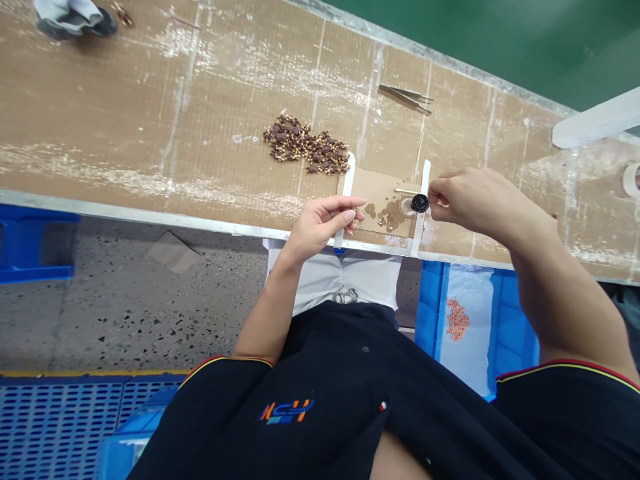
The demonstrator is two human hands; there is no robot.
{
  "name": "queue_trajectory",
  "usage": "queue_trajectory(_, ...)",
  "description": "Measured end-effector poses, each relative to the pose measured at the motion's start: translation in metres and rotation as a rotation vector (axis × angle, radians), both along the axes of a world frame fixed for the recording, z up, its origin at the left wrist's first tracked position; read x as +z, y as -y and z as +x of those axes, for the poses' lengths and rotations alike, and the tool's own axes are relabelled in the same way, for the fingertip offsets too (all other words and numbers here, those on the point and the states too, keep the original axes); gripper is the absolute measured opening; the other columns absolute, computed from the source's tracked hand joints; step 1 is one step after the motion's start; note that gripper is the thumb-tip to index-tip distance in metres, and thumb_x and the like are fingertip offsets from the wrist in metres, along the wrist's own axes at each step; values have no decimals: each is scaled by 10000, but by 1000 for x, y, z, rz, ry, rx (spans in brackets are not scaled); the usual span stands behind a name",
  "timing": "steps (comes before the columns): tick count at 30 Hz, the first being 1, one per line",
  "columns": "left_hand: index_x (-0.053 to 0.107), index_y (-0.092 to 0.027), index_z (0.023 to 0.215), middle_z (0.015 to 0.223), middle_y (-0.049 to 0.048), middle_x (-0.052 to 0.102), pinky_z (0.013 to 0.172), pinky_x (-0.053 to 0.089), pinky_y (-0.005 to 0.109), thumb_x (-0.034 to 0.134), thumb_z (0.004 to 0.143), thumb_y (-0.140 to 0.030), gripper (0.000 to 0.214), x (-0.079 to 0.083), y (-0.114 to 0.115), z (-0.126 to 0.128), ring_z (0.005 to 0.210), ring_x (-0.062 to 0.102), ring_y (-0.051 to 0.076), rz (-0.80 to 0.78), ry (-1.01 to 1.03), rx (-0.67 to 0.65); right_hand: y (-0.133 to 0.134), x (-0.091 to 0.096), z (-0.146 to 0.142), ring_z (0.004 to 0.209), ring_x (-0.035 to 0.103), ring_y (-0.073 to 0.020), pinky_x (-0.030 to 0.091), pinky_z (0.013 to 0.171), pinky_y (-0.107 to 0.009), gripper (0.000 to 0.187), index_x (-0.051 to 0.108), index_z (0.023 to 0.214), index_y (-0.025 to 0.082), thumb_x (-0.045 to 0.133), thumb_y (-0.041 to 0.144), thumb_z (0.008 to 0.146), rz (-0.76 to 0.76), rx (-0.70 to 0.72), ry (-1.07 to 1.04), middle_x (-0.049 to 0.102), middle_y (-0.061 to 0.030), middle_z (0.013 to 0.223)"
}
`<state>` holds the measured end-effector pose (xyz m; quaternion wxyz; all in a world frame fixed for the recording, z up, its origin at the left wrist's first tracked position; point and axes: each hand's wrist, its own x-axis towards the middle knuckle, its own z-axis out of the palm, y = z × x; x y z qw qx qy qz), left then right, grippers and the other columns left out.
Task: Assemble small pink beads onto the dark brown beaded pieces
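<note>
My left hand (325, 223) is pinched over the left side of a small cardboard sheet (380, 183); a tiny gold-coloured piece shows between its fingertips, mostly hidden. Wet-looking brown drops spot that sheet. At its right edge stands a small clear bottle (409, 207) with a round black cap (420, 203). My right hand (465, 200) is closed beside the cap, thumb and finger together; what they hold, if anything, I cannot make out. A thin white-tipped stick (407, 191) lies just behind the bottle. Farther left is a pile of small dark brown pieces with gold ends (307, 145).
Tweezers (406, 99) lie toward the far edge of the cardboard-covered table (225, 87). White tape strips (349, 177) run along the sheet's sides. A blue bin (430, 313) below the front edge holds copper-coloured pieces (457, 320). A tape roll (631, 180) sits far right.
</note>
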<state>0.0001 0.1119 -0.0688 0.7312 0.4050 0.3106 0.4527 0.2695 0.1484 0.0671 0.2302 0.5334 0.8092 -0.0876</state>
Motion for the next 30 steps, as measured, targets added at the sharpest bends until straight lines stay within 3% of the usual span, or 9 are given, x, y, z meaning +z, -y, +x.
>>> queue_trajectory(10, 885, -189, 1082, 918, 84, 836, 669, 616, 271, 940, 832, -422, 347, 3, 0, -1, 699, 690, 119, 2, 9, -15, -4, 7, -3, 730, 625, -251, 378, 675, -375, 238, 768, 836, 228, 550, 253, 928, -11, -24, 23, 747, -112, 805)
queue_trajectory(30, 873, -184, 1099, 935, 85, 837, 676, 611, 279, 921, 855, -407, 333, 0, -1, -1, 711, 694, 122, 11, 36, -29, -12, 2, -7, 725, 607, -245, 363, 667, -379, 198, 761, 827, 243, 584, 246, 916, -48, 8, -14, 726, -94, 783)
